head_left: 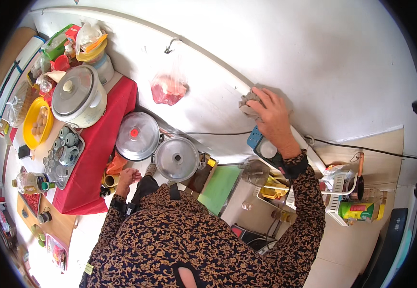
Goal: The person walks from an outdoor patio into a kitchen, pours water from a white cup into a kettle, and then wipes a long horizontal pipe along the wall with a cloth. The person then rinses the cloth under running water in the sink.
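Observation:
My right hand [274,120] is raised to the wall, its fingers closed over a crumpled grey-brown rag [249,105]. The rag is pressed against a white pipe [218,72] that slopes down along the wall. My left hand [129,179] hangs low at my side with loosely bent fingers and nothing visible in it. It is near a lidded metal pot [177,158] and an orange bag [116,164]. Just below my right wrist is a blue box-shaped thing [255,138], partly hidden by the arm.
A bag of meat [168,89] hangs from a hook on the pipe. A second lidded pot [138,136] stands beside the first. Left, a red-clothed table [95,158] carries a large cooker [76,93], a yellow egg basket [38,108] and a tea tray [63,177]. A black cable [208,133] runs along the wall.

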`<control>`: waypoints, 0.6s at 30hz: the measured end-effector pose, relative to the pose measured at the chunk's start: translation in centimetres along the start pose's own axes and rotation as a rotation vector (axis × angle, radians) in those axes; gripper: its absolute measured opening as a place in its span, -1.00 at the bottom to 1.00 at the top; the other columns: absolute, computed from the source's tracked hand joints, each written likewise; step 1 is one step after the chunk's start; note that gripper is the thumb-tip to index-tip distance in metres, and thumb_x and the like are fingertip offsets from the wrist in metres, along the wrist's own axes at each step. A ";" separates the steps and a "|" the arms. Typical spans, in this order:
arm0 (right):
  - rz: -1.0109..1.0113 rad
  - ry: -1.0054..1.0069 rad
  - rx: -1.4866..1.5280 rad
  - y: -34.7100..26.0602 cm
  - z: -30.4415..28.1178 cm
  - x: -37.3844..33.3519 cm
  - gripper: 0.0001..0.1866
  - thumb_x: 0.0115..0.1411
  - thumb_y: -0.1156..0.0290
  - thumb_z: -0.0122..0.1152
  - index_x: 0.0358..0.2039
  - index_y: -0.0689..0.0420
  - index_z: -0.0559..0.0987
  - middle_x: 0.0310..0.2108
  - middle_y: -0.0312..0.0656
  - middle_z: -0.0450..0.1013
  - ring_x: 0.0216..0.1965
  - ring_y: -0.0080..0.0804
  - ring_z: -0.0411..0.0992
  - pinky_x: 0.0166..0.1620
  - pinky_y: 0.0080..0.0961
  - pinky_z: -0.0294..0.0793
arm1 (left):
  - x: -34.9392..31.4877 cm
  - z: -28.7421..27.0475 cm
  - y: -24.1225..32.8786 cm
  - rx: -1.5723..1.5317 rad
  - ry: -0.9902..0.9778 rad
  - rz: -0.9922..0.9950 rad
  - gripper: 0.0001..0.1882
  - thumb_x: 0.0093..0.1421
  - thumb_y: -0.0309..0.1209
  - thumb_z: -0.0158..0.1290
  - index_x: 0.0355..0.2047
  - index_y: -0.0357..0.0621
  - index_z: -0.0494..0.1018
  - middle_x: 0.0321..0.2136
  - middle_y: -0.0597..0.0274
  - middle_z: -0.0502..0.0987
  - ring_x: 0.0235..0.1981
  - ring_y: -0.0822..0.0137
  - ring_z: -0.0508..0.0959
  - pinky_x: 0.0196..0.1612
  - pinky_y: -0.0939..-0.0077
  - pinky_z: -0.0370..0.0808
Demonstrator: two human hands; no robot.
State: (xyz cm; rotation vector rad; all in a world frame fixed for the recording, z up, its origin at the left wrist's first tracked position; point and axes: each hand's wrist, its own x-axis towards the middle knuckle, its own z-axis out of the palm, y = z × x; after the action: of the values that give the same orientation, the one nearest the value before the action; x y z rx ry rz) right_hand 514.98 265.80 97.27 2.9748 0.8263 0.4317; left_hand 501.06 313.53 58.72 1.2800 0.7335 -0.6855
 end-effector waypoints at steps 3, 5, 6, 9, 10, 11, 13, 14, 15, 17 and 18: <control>0.001 -0.002 -0.007 -0.2 1.0 1.2 -0.54 -0.03 0.69 0.17 -0.07 0.06 0.56 0.11 -0.09 0.41 0.12 -0.06 0.34 0.03 -0.16 0.34 | 0.0 0.0 0.1 -0.002 -0.027 0.031 -0.75 0.25 -0.32 0.04 -0.23 -0.28 0.50 -0.38 0.03 0.63 -0.40 0.20 0.68 -0.33 0.37 0.65; 0.032 0.009 0.064 -0.5 1.2 2.2 -0.51 -0.06 0.69 0.19 -0.06 0.06 0.55 0.10 -0.08 0.42 0.11 -0.04 0.34 0.06 -0.15 0.33 | 0.5 0.2 0.6 0.005 -0.032 0.047 -0.75 0.26 -0.31 0.04 -0.24 -0.27 0.51 -0.37 0.05 0.64 -0.41 0.22 0.68 -0.35 0.37 0.65; 0.059 0.025 0.123 -0.7 1.3 2.8 -0.49 -0.09 0.68 0.23 -0.05 0.06 0.55 0.09 -0.08 0.43 0.12 -0.04 0.34 0.08 -0.16 0.33 | 0.8 0.3 1.0 -0.006 -0.044 0.047 -0.76 0.27 -0.31 0.03 -0.25 -0.27 0.51 -0.37 0.05 0.64 -0.41 0.22 0.68 -0.35 0.37 0.65; 0.070 0.088 0.076 -2.2 2.4 4.9 -0.50 -0.09 0.65 0.25 -0.05 0.07 0.56 0.09 -0.07 0.44 0.12 -0.03 0.34 0.09 -0.16 0.32 | 1.8 0.8 2.1 0.010 -0.072 0.021 -0.76 0.28 -0.32 0.02 -0.27 -0.28 0.52 -0.37 0.06 0.64 -0.43 0.24 0.66 -0.35 0.39 0.66; 0.060 0.100 0.020 -2.8 3.0 5.9 -0.51 -0.07 0.63 0.23 -0.05 0.08 0.56 0.09 -0.06 0.44 0.12 -0.03 0.34 0.07 -0.16 0.32 | 2.2 0.9 2.6 0.007 -0.110 0.043 -0.76 0.28 -0.33 0.03 -0.27 -0.30 0.52 -0.38 0.07 0.64 -0.44 0.25 0.66 -0.35 0.40 0.66; 0.041 0.144 -0.026 -3.5 3.7 6.9 -0.53 -0.05 0.63 0.21 -0.05 0.08 0.55 0.09 -0.06 0.44 0.12 -0.02 0.34 0.07 -0.16 0.32 | 2.6 0.8 3.1 0.003 -0.129 0.008 -0.76 0.28 -0.33 0.03 -0.27 -0.31 0.52 -0.39 0.07 0.63 -0.44 0.25 0.66 -0.35 0.40 0.66; 0.019 0.194 -0.113 -5.0 5.0 9.1 -0.56 -0.01 0.61 0.17 -0.05 0.09 0.55 0.09 -0.05 0.44 0.11 -0.02 0.34 0.05 -0.15 0.31 | 3.2 0.3 4.0 -0.036 -0.148 0.061 -0.76 0.29 -0.35 0.01 -0.27 -0.33 0.51 -0.40 0.07 0.63 -0.44 0.23 0.66 -0.35 0.40 0.65; 0.009 0.211 -0.107 -5.6 5.6 10.6 -0.60 0.04 0.60 0.11 -0.06 0.12 0.55 0.08 -0.05 0.44 0.11 -0.01 0.34 0.04 -0.13 0.30 | 3.5 -0.3 4.5 -0.044 -0.156 0.059 -0.76 0.29 -0.36 0.00 -0.27 -0.33 0.51 -0.40 0.07 0.62 -0.44 0.22 0.66 -0.35 0.39 0.65; 0.004 0.208 -0.100 -6.4 6.0 12.1 -0.62 0.04 0.60 0.11 -0.07 0.13 0.54 0.07 -0.05 0.43 0.10 -0.01 0.34 0.04 -0.13 0.30 | 3.9 -1.0 4.9 -0.045 -0.156 0.066 -0.77 0.29 -0.37 0.00 -0.26 -0.33 0.51 -0.39 0.06 0.62 -0.44 0.21 0.66 -0.35 0.39 0.65; 0.013 0.202 -0.078 -7.4 6.6 15.3 -0.64 0.06 0.59 0.11 -0.08 0.15 0.53 0.05 -0.04 0.43 0.09 -0.02 0.34 0.04 -0.13 0.29 | 4.6 -2.8 5.4 -0.039 -0.159 0.060 -0.77 0.28 -0.38 -0.01 -0.27 -0.34 0.50 -0.38 0.03 0.62 -0.44 0.18 0.66 -0.34 0.37 0.64; -0.011 0.232 -0.058 -8.1 7.1 17.0 -0.66 0.06 0.57 0.11 -0.09 0.16 0.52 0.04 -0.05 0.42 0.09 -0.02 0.34 0.03 -0.13 0.28 | 5.0 -4.0 5.7 -0.059 -0.138 0.051 -0.77 0.28 -0.37 -0.01 -0.27 -0.33 0.50 -0.37 0.02 0.62 -0.43 0.18 0.66 -0.34 0.36 0.65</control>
State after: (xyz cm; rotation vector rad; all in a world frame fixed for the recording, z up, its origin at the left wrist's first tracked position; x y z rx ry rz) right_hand 526.80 281.76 94.02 2.9025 0.8297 0.7973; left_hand 508.18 318.15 57.57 1.1814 0.6027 -0.6984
